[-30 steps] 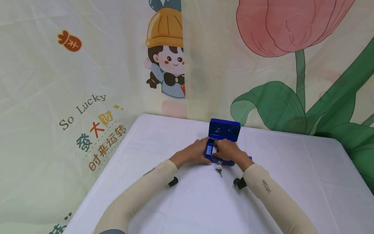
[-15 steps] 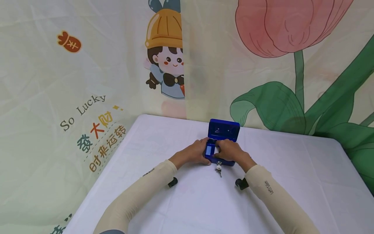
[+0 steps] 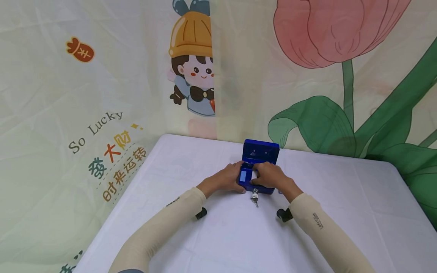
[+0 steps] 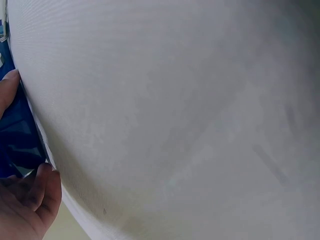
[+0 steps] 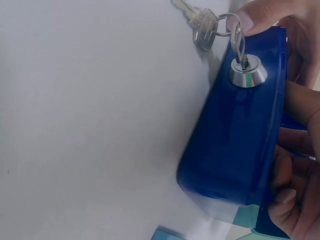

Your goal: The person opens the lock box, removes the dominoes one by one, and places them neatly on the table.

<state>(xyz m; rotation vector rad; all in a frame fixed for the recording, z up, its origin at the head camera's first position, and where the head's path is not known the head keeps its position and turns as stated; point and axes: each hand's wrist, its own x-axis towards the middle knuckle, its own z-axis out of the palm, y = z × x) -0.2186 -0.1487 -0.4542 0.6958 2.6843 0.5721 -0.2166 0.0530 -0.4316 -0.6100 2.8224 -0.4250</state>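
A blue cash box [image 3: 259,189] stands on the white table, its lid [image 3: 261,150] raised at the back. At its left side my left hand [image 3: 233,177] grips it, thumb at the front corner and fingers along the far side. My right hand [image 3: 271,175] reaches in over the box's right half, fingers bent down inside. A white patch [image 3: 254,175] shows between its thumb and forefinger; I cannot tell whether they pinch something. In the right wrist view a key [image 5: 240,47] sits in the round lock [image 5: 248,77], and a second key [image 5: 204,31] hangs from the ring.
In the right wrist view a flat blue piece [image 5: 167,234] lies on the table beside the box. A black wrist camera [image 3: 284,215] sticks out under the right sleeve, another black one [image 3: 201,213] under the left. A printed curtain [image 3: 239,76] hangs behind the table.
My right hand has shifted slightly right inside the box, and its forearm has swung right and down. More of the box's left part shows. My left hand keeps its hold.
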